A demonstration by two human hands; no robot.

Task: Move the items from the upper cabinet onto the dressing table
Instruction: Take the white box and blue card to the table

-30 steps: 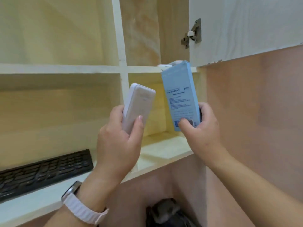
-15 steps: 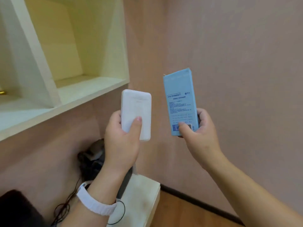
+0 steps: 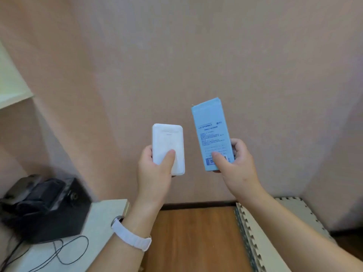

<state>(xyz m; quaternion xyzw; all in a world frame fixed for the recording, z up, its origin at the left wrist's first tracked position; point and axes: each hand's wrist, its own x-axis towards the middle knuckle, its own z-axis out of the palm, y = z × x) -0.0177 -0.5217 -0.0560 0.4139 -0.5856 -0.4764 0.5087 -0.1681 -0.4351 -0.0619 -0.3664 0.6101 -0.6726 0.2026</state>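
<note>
centrally in the frame, the left hand (image 3: 155, 173) grips a white power bank (image 3: 168, 142) upright, with its fingers wrapped behind it and its thumb pressed flat on the lower face. just to the right, the right hand (image 3: 237, 169) holds the lower end of a tall light blue box (image 3: 211, 130), thumb on the printed front near the barcode and fingers curled round the far edge. the box's top leans slightly left. the two items do not touch, and both are held in the air in front of a pinkish wall (image 3: 196, 55). a white watch strap (image 3: 133, 235) circles the left wrist. at lower left a pale desk (image 3: 106, 216) carries a black device (image 3: 45, 205), and a thin black cable (image 3: 64, 250) loops over the surface. a cabinet shelf (image 3: 11, 91) shows at the upper left edge. below the hands lies a wood floor (image 3: 196, 236), with a pale puzzle-edged foam mat (image 3: 279, 228) at lower right.
</note>
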